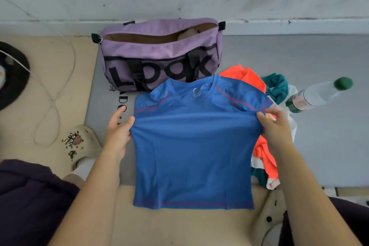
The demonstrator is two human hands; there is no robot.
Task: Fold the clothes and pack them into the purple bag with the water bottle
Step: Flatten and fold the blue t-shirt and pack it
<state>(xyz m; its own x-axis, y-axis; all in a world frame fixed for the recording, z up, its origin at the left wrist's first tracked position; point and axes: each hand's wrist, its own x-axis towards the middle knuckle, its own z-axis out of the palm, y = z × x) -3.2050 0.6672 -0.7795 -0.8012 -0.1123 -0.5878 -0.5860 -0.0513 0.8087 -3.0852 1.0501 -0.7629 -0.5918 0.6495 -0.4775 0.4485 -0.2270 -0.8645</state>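
A blue t-shirt [193, 146] with red seams lies spread flat on the floor in front of me, collar toward the wall. My left hand [117, 132] pinches its left side just below the sleeve. My right hand [274, 126] pinches the right side at the same height. The purple bag [159, 52] with black lettering stands unzipped behind the shirt against the wall. A clear water bottle [317, 94] with a green cap lies on its side at the right. An orange garment [249, 80] and a teal garment [276, 88] lie crumpled under the shirt's right edge.
A grey mat [319, 146] covers the floor to the right. Beige slippers [81, 144] are on my feet at both sides. A white cable [54, 94] loops across the tan floor at left, near a dark round object [12, 78]. The wall runs along the back.
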